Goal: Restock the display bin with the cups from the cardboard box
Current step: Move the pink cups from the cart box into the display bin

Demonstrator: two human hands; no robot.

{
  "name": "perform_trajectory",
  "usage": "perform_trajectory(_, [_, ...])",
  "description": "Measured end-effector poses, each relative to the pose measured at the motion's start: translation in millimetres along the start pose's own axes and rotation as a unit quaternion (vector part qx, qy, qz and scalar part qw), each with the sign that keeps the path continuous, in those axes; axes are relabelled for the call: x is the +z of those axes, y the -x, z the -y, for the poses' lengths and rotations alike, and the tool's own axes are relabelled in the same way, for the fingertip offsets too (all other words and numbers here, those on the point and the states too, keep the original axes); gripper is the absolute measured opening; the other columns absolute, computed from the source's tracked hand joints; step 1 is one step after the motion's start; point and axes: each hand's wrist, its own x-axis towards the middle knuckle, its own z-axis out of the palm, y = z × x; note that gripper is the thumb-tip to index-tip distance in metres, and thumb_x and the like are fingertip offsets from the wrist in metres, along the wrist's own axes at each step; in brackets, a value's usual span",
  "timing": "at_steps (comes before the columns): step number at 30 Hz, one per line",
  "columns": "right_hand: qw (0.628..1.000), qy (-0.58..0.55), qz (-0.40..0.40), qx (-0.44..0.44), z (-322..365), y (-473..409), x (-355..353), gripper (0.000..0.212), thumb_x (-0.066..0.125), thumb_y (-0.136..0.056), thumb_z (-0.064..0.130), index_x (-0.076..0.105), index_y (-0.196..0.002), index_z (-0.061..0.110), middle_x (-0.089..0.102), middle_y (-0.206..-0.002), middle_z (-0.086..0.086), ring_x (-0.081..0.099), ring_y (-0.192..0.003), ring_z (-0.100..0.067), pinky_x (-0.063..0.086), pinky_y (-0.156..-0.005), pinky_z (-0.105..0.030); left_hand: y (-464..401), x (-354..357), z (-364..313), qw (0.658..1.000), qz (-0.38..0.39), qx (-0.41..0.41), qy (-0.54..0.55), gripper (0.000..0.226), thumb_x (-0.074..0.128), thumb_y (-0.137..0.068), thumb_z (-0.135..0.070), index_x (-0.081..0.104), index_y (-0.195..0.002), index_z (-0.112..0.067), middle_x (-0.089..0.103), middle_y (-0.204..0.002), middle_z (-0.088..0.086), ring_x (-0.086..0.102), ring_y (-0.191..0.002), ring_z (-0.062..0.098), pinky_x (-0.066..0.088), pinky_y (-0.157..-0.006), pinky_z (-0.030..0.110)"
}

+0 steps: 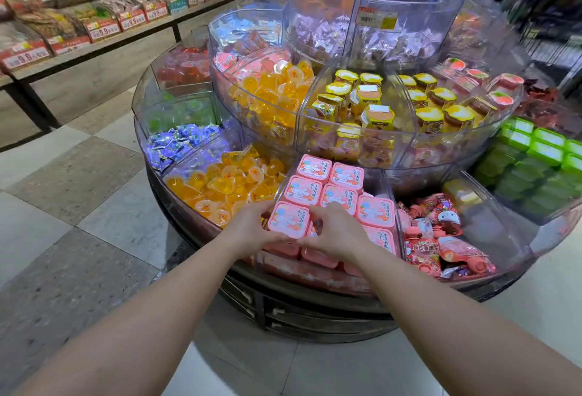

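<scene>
Over the display bin (315, 272), left hand (252, 228) and right hand (334, 231) grip pink cup (288, 218).

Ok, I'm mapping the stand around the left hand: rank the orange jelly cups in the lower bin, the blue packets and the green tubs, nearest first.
From the left hand:
1. Orange jelly cups, lower bin just beyond the hand, slightly left.
2. Blue packets, farther back on the left.
3. Green tubs, far right of the stand.
</scene>
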Motion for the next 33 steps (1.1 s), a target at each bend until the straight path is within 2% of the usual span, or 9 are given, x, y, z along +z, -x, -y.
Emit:
perform_trajectory(2, [1.0,0.005,-0.008,-0.006,-1.8,1.7,2.5,0.061,0.07,-0.075,0.058,0.05,-0.124,0.027,0.046,-0.108,-0.001,0.054,-0.094,-0.02,0.05,-0.078,-0.037,2.0,0.5,0.9,1.0,0.008,0.003,0.008,0.067,0.084,-0.07,-0.027,0.053,-0.13,-0.024,0.061,-0.109,-0.012,0.054,-0.085,-0.004,0.039,-0.068,0.01])
perform_trajectory(5, [1.0,0.009,-0.01,-0.002,-1.0,0.7,5.5,0.062,0.068,-0.08,0.052,0.047,-0.132,0.027,0.048,-0.119,-0.002,0.054,-0.108,-0.022,0.05,-0.084,-0.037,5.2,7.4,10.2,0.999,0.004,-0.014,-0.03,0.07,0.084,-0.07,-0.028,0.052,-0.133,-0.02,0.062,-0.121,-0.005,0.053,-0.096,0.005,0.041,-0.079,0.019])
perform_trajectory(10, [0.999,0.04,-0.022,-0.015,-3.9,3.4,3.2,0.071,0.069,-0.076,0.054,0.042,-0.137,0.027,0.049,-0.119,-0.003,0.052,-0.11,-0.023,0.047,-0.083,-0.037,8.4,25.1,15.8,0.999,-0.025,-0.012,-0.04,0.069,0.085,-0.066,-0.017,0.054,-0.128,-0.019,0.065,-0.119,-0.002,0.06,-0.104,0.013,0.045,-0.084,0.023])
perform_trajectory(13, [0.99,0.131,-0.042,-0.009,-12.0,10.7,-4.8,0.083,0.068,-0.073,0.06,0.037,-0.141,0.025,0.05,-0.122,-0.006,0.05,-0.111,-0.026,0.044,-0.084,-0.037,5.1,33.8,12.0,0.994,-0.076,-0.022,-0.07,0.063,0.081,-0.069,-0.021,0.053,-0.125,-0.023,0.064,-0.119,-0.002,0.059,-0.11,0.019,0.045,-0.08,0.027])
perform_trajectory(20, [0.989,0.139,-0.049,-0.004,-16.6,13.0,0.8,0.086,0.067,-0.075,0.062,0.034,-0.144,0.023,0.05,-0.127,-0.007,0.051,-0.112,-0.026,0.045,-0.089,-0.038,3.0,43.3,8.5,0.989,-0.106,-0.054,-0.089,0.062,0.079,-0.071,-0.032,0.048,-0.124,-0.026,0.063,-0.118,-0.004,0.06,-0.107,0.019,0.046,-0.074,0.029])
perform_trajectory(22, [0.991,0.122,-0.049,-0.012,-19.3,13.6,-0.6,0.088,0.068,-0.074,0.063,0.033,-0.144,0.024,0.051,-0.128,-0.006,0.051,-0.114,-0.025,0.045,-0.091,-0.039,3.0,42.1,5.5,0.99,-0.091,-0.063,-0.089,0.069,0.081,-0.069,-0.034,0.045,-0.127,-0.025,0.061,-0.122,-0.003,0.058,-0.111,0.019,0.046,-0.077,0.03])
perform_trajectory(25, [0.997,0.061,-0.052,-0.017,-32.4,16.5,-10.2,0.092,0.071,-0.07,0.063,0.033,-0.145,0.027,0.05,-0.133,-0.005,0.047,-0.122,-0.025,0.042,-0.098,-0.041,4.5,28.9,-3.2,0.992,-0.063,-0.065,-0.086,0.093,0.088,-0.06,-0.038,0.038,-0.136,-0.023,0.051,-0.133,0.003,0.049,-0.123,0.021,0.045,-0.091,0.038])
perform_trajectory(28, [0.998,0.0,-0.066,-0.008,-54.1,19.2,-24.5,0.086,0.069,-0.073,0.063,0.037,-0.144,0.028,0.048,-0.136,-0.003,0.044,-0.127,-0.023,0.04,-0.103,-0.04,4.4,13.2,-18.2,0.987,-0.062,-0.057,-0.139,0.109,0.086,-0.053,-0.054,0.031,-0.143,-0.026,0.044,-0.133,0.008,0.044,-0.125,0.024,0.043,-0.097,0.041])
perform_trajectory(33, [0.991,0.016,-0.133,-0.007,-97.6,24.4,-54.7,0.06,0.059,-0.084,0.056,0.048,-0.137,0.03,0.053,-0.125,-0.007,0.047,-0.12,-0.03,0.041,-0.097,-0.041,-8.2,32.9,-79.0,0.969,-0.071,-0.005,-0.235,0.091,0.067,-0.064,-0.072,0.041,-0.14,-0.029,0.043,-0.139,0.005,0.036,-0.13,0.024,0.031,-0.108,0.038])
